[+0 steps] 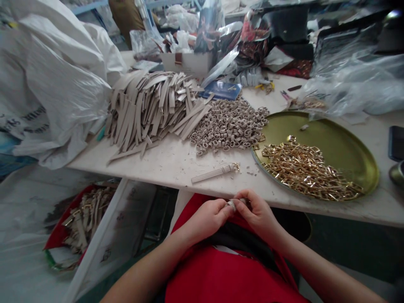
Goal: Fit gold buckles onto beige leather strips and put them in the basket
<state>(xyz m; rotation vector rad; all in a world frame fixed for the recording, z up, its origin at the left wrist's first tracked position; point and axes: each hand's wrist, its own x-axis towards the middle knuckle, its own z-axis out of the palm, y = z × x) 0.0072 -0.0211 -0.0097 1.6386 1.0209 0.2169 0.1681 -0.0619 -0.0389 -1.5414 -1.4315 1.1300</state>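
My left hand point(206, 219) and my right hand point(257, 212) meet just below the table's front edge, over my red lap. Both are closed in a pinch on a small beige strap piece point(232, 204) held between them. One finished beige strap with a gold buckle point(216, 172) lies on the table right in front of my hands. Farther back sit a heap of beige straps point(148, 107) and a pile of small beige loops point(229, 126). A round gold tray point(341, 143) to the right holds several gold buckles point(307, 170).
Big white plastic bags point(50, 80) crowd the left. A red basket point(63, 227) of finished straps stands on the floor at lower left. Clutter, a blue booklet point(222, 89) and clear bags point(362, 84) fill the back. A dark phone point(397, 143) lies at the right edge.
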